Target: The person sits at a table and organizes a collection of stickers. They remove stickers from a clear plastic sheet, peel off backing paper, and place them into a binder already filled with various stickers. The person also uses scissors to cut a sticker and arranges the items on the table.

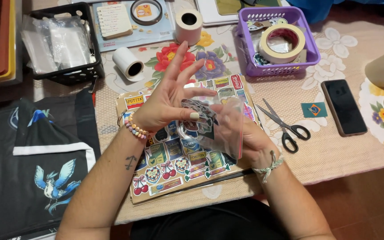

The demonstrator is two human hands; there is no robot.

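The left grip [174, 100] pinches stickers [197, 116] at the mouth of a clear zip bag [227, 126] between thumb and forefinger, its other fingers spread; the right grip [250, 140] closes on the bag. Below lies a sticker sheet [174, 164] on the desk [334, 146], with scissors [285, 124] and a phone [344, 106] to the right.

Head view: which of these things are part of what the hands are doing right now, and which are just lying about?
In use:
left hand
right hand
clear bag held by the right hand
stickers pinched by the left hand at the bag's mouth
sticker sheet under the hands

Lying about:
scissors
phone
purple basket with tape roll
white rolls
black crate
dark shirt
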